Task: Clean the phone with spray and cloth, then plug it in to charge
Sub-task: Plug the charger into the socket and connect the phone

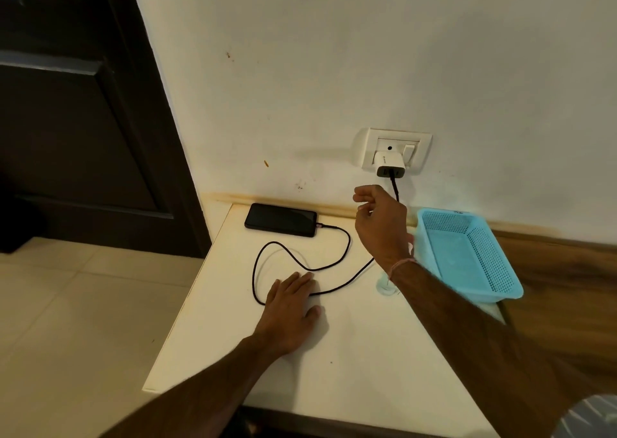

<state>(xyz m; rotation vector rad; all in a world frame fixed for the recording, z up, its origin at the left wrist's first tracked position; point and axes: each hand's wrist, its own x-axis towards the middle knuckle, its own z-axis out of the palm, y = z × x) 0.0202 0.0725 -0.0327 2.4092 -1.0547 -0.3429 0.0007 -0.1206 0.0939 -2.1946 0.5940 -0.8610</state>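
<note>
The phone (280,219) lies face up at the table's (350,354) far edge by the wall, its cable (287,254) plugged into its right end. The cable loops across the table and rises to the charger (389,164) in the wall socket (395,150). The left hand (290,314) rests flat and open, nearer than the phone, fingers over the loop. The right hand (379,224) hangs loosely curled and empty just below the charger, right of the phone. A blue basket (467,254) sits beside it.

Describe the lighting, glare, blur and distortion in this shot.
Head view: warm, soft indoor light; the charger casts a faint shadow leftward on the wall; a dull sheen on the phone screen; wide-angle bending slants the door frame; a blurred pale object fills the bottom-right corner; the centre is sharp.
</note>
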